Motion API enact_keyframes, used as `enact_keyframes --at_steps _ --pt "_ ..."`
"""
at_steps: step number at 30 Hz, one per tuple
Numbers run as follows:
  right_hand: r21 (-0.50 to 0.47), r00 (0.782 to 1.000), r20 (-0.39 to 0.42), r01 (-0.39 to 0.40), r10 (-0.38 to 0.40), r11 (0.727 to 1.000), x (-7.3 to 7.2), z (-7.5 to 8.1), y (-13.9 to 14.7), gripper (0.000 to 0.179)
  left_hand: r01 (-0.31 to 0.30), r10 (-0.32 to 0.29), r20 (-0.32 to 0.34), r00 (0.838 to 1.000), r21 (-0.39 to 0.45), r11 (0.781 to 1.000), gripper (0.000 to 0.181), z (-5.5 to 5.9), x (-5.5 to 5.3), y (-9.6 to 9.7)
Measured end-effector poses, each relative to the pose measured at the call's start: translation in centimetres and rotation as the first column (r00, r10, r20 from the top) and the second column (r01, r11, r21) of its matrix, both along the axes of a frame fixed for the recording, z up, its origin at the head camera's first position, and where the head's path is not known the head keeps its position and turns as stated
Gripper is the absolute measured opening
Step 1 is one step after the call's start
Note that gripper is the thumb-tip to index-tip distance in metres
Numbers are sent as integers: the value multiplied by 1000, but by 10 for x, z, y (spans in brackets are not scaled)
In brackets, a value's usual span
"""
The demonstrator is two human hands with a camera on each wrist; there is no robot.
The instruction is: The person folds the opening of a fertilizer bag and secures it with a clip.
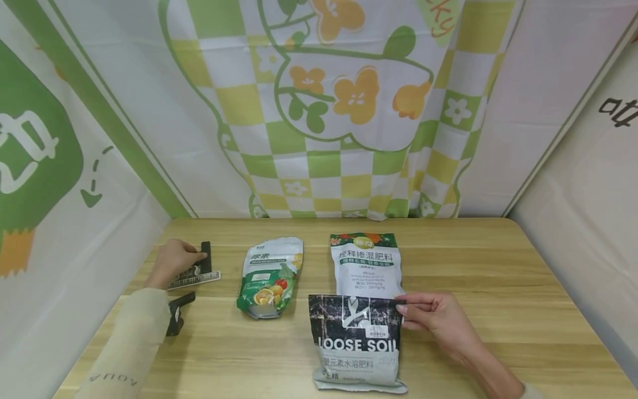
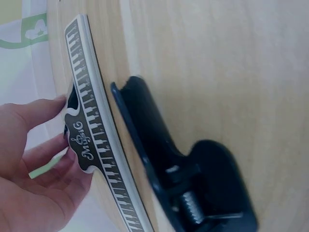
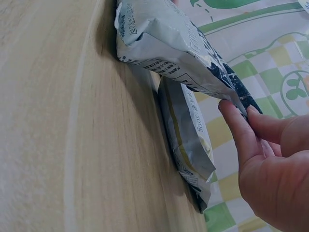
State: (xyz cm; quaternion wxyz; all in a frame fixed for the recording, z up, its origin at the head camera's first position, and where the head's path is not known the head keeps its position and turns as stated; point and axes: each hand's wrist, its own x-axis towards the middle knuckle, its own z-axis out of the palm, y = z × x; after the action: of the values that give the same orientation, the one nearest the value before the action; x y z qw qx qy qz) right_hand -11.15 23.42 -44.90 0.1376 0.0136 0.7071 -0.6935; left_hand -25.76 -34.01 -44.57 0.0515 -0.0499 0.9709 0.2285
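Note:
My left hand (image 1: 171, 263) has its thumb and fingers around the back of a clip with a piano-key strip and the word "Music" (image 2: 89, 128), pinching its handle. Closer to my left forearm lies a black spring clip (image 2: 193, 188). A black bar (image 1: 206, 256) shows just beyond the left fingertips. My right hand (image 1: 438, 321) pinches the top right corner of a black and grey "LOOSE SOIL" bag (image 1: 356, 354) between thumb and fingers. The bag tilts up in the right wrist view, its top edge raised. Behind it, a white and green fertilizer bag (image 1: 369, 266) is partly covered.
A white and green pouch with fruit pictures (image 1: 269, 282) lies between the hands on the wooden table (image 1: 498, 266). A patterned curtain (image 1: 324, 183) hangs along the table's far edge, and pale cloth walls stand at both sides.

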Motion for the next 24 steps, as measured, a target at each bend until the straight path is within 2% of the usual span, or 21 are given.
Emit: enact_keyframes --at_steps 8,16,20,24 --pt "-2 1000 9 2 -2 1000 -2 0 -1 38 -50 50 24 998 1 999 46 0 -3 2" --pt "-10 1000 6 -10 10 1000 -2 0 -1 39 -73 73 4 997 106 992 48 2 -3 3" --pt "-5 1000 9 -12 12 1000 -3 0 -1 40 -91 92 3 996 179 980 51 3 -2 2" --pt "-4 1000 13 -6 6 1000 -3 1 -1 39 -122 121 18 993 217 968 58 2 -3 0"
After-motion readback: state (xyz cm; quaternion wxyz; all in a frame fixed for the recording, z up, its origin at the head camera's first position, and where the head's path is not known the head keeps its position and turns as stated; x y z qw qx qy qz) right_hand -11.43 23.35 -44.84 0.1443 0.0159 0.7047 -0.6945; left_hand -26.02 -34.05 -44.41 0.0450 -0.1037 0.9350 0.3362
